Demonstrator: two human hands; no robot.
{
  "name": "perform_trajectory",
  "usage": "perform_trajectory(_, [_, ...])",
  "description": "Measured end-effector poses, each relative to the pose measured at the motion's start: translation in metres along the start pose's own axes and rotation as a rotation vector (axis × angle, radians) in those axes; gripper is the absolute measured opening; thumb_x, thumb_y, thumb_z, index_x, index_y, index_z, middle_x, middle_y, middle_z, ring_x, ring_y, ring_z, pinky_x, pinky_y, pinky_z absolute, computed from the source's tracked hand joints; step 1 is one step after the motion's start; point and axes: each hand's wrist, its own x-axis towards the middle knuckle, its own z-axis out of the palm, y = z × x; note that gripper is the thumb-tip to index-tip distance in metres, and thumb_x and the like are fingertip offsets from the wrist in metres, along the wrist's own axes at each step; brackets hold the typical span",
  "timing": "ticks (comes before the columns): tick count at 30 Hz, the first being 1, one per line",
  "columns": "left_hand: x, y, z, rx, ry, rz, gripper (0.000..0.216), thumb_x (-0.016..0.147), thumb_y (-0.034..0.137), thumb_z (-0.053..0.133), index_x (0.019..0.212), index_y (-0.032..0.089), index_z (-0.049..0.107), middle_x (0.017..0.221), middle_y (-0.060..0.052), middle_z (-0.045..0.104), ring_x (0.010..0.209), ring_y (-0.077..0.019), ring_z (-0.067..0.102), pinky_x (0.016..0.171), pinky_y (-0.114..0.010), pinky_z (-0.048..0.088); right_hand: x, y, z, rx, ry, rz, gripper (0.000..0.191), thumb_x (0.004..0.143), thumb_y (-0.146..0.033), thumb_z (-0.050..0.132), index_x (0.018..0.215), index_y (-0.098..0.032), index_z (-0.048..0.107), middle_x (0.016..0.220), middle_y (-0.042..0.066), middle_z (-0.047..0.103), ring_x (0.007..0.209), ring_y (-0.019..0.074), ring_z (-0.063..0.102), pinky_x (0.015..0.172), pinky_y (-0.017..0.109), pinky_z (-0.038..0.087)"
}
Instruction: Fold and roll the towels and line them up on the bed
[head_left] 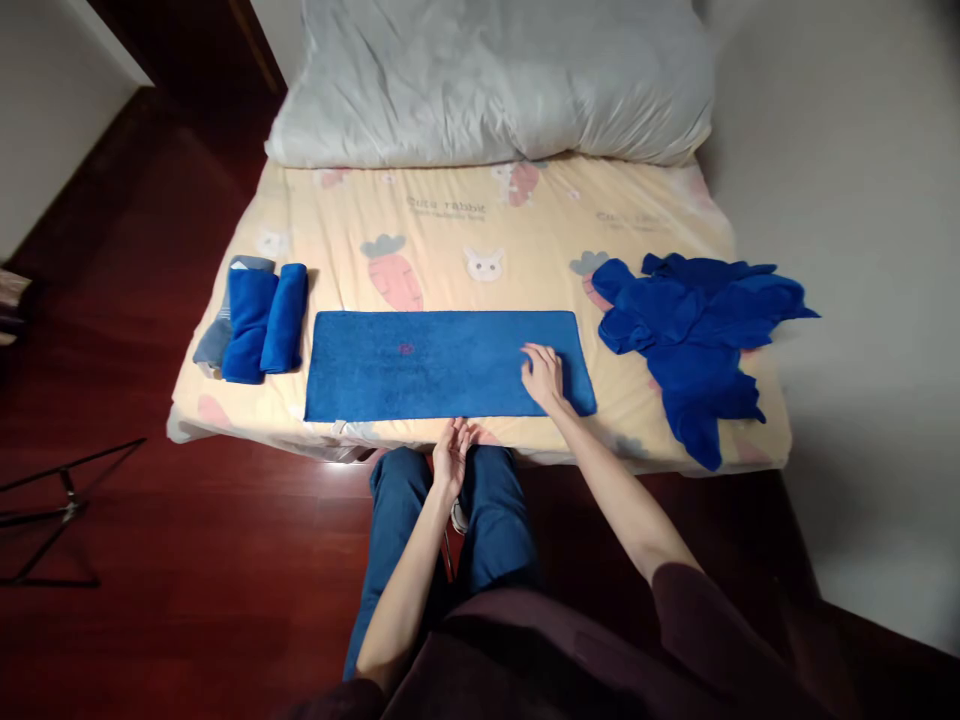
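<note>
A blue towel [450, 365] lies spread in a long flat rectangle along the bed's front edge, a small reddish mark on its left half. My right hand [544, 376] rests over the towel's right part, fingers loosely bent and apart, holding nothing. Below the towel's front edge is my left hand [451, 456], palm turned up, fingers stretched out, fingertips close to the edge. Whether they touch it I cannot tell. To the right lies a loose heap of crumpled blue towels [694, 330]. On the left, two rolled blue towels [267, 320] sit side by side.
A grey-blue folded cloth [216, 338] is beside the rolls. The bed [450, 235] has a yellow sheet with rabbits and carrots; a grey quilt [495, 85] is bundled at its back. A wall [855, 300] stands right, black stand legs [69, 510] on the floor left.
</note>
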Motion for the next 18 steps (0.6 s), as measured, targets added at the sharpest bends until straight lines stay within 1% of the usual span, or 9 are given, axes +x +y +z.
perform_trajectory(1, [0.001,-0.003,0.000,-0.017,0.005,0.018,0.020,0.099,0.011,0.059,0.115,0.013,0.070,0.122,-0.013,0.075,0.099,-0.0150,0.076,0.095,-0.029,0.063,0.026,-0.011,-0.003,0.075,-0.072,-0.079,0.044,0.098,-0.014,0.044,0.132,-0.015,0.072,0.139,0.015,0.070,0.129,0.0251,0.063,0.116,0.043,0.047])
perform_trajectory(3, [0.004,-0.009,0.001,-0.034,0.016,0.049,0.019,0.100,0.013,0.060,0.116,0.016,0.070,0.126,-0.011,0.074,0.102,-0.0149,0.075,0.096,-0.030,0.063,0.081,-0.036,-0.004,0.176,-0.206,-0.163,0.043,0.098,-0.013,0.047,0.131,-0.018,0.073,0.131,0.012,0.074,0.121,0.0234,0.068,0.112,0.039,0.051])
perform_trajectory(6, [0.010,-0.013,0.003,-0.020,0.066,0.064,0.018,0.101,0.015,0.060,0.115,0.018,0.070,0.129,-0.010,0.073,0.104,-0.0143,0.075,0.093,-0.027,0.063,0.152,-0.073,0.005,0.194,-0.381,-0.190,0.035,0.095,-0.012,0.056,0.124,-0.016,0.077,0.127,0.011,0.075,0.122,0.0235,0.068,0.113,0.037,0.050])
perform_trajectory(8, [0.014,-0.013,0.006,0.003,0.129,0.065,0.015,0.102,0.017,0.059,0.111,0.018,0.071,0.129,-0.010,0.073,0.101,-0.0136,0.075,0.089,-0.025,0.063,0.182,-0.095,0.014,0.161,-0.454,-0.152,0.035,0.094,-0.009,0.059,0.124,-0.013,0.076,0.130,0.014,0.073,0.123,0.0240,0.068,0.111,0.035,0.051])
perform_trajectory(11, [0.020,-0.014,0.010,0.026,0.203,0.079,0.011,0.102,0.020,0.061,0.104,0.016,0.072,0.126,-0.010,0.073,0.094,-0.0123,0.075,0.086,-0.023,0.062,0.204,-0.118,0.030,0.077,-0.538,-0.098,0.039,0.093,-0.007,0.063,0.130,-0.012,0.071,0.137,0.016,0.067,0.124,0.0242,0.067,0.109,0.034,0.051])
perform_trajectory(14, [0.024,-0.016,0.014,0.047,0.207,0.088,0.012,0.101,0.022,0.063,0.102,0.015,0.072,0.120,-0.011,0.074,0.090,-0.0130,0.075,0.086,-0.026,0.063,0.209,-0.130,0.044,0.010,-0.592,-0.088,0.037,0.094,-0.014,0.069,0.131,-0.013,0.070,0.137,0.016,0.066,0.124,0.0252,0.067,0.108,0.035,0.052])
perform_trajectory(16, [0.027,-0.017,0.018,0.080,0.194,0.092,0.012,0.100,0.023,0.064,0.105,0.015,0.072,0.122,-0.011,0.074,0.093,-0.0145,0.075,0.087,-0.029,0.063,0.210,-0.135,0.051,-0.012,-0.605,-0.092,0.035,0.094,-0.020,0.072,0.129,-0.013,0.071,0.135,0.016,0.068,0.122,0.0257,0.068,0.105,0.035,0.054])
perform_trajectory(18, [0.030,-0.018,0.022,0.108,0.193,0.098,0.014,0.100,0.024,0.065,0.110,0.017,0.071,0.130,-0.012,0.072,0.100,-0.0162,0.075,0.089,-0.029,0.063,0.212,-0.137,0.056,-0.019,-0.604,-0.109,0.032,0.094,-0.023,0.075,0.125,-0.013,0.073,0.132,0.015,0.070,0.119,0.0254,0.069,0.104,0.034,0.055])
